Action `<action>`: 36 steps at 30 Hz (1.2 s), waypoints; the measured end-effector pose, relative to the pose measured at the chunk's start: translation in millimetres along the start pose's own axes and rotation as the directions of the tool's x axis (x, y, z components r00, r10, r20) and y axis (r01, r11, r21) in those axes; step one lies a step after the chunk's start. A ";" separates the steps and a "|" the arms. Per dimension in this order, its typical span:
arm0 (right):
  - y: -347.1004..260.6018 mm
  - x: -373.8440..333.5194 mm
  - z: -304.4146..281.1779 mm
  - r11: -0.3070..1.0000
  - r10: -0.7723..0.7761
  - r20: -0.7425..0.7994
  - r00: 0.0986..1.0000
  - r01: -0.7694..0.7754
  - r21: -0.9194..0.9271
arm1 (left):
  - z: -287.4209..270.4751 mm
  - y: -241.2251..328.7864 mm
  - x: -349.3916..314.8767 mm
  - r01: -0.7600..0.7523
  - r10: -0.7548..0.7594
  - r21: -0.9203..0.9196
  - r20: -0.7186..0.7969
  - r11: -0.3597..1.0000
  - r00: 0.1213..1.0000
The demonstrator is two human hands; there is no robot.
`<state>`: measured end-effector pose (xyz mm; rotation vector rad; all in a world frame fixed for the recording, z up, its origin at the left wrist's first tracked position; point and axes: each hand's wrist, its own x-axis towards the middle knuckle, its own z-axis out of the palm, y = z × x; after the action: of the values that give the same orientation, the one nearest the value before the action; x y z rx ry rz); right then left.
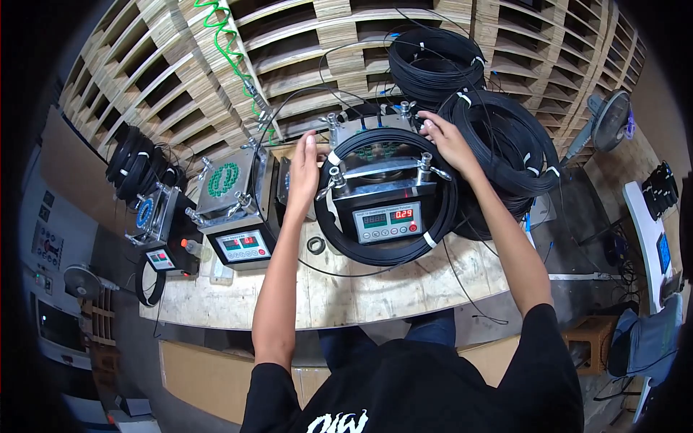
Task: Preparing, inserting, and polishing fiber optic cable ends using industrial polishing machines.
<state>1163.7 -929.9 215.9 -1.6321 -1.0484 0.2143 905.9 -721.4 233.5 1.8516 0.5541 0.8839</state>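
A coil of black cable [449, 225] with white ties hangs around the front of a metal-topped testing machine [385, 186], which has a lit red readout. My left hand [306, 167] is upright beside the coil's left side, its fingers stretched out; whether it touches the coil is unclear. At the machine's back right, my right hand [444, 138] is close to a clamp knob [406, 110] and the coil's upper edge. Its fingers are extended with nothing visible in them. Loose cable ends run into the machine's top, and a cable strand loops over the wooden table [346, 299].
Two similar machines [232, 206] [154, 224] stand to the left. Large black cable coils [437, 68] [530, 137] are stacked at the right. A small black ring [316, 245] lies on the table. Wooden pallets [289, 54] rise behind; a fan [612, 121] stands far right.
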 end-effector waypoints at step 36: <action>-23.2 -11.8 18.8 0.888 0.210 0.109 0.972 -0.236 0.396 | 5.7 -23.7 -2.7 0.296 -0.266 -0.487 0.132 0.822 0.955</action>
<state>1133.0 -925.9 224.7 -1.3656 -0.7936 0.6026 908.8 -716.6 209.6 1.2739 0.4879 0.6893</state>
